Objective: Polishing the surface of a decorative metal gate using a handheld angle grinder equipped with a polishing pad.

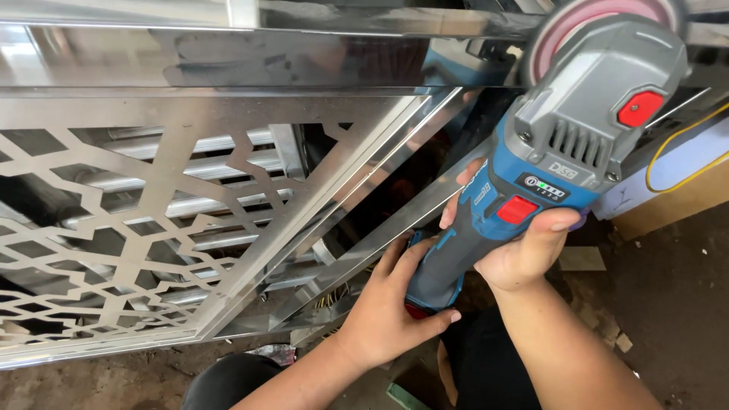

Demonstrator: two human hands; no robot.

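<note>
At the right end of the steel frame [228, 61], seen from the head camera, both hands hold a grinder [531, 175]. The right hand [524, 254] is closed around the middle of its blue body, with the thumb lying just below the red switch. The left hand [387, 311] is closed around the lower end of the grip, lower and further left than the right hand, its fingers wrapped on the side toward the frame.

The long axis of the grinder runs from lower left to upper right, away from the person. Its grey head with a red button is at the upper end, and the pink disc [585, 19] sits beyond the head, at or very near the top bar of the frame; I cannot tell if it touches. So the disc lies up and away from both hands, and the right hand is the nearer one to it.

To the left, inside the frame, is a cut panel [114, 228] with a star pattern. Right of the grinder, a yellow cable [668, 156] lies over a box [668, 205] on the dirty floor [668, 304].
</note>
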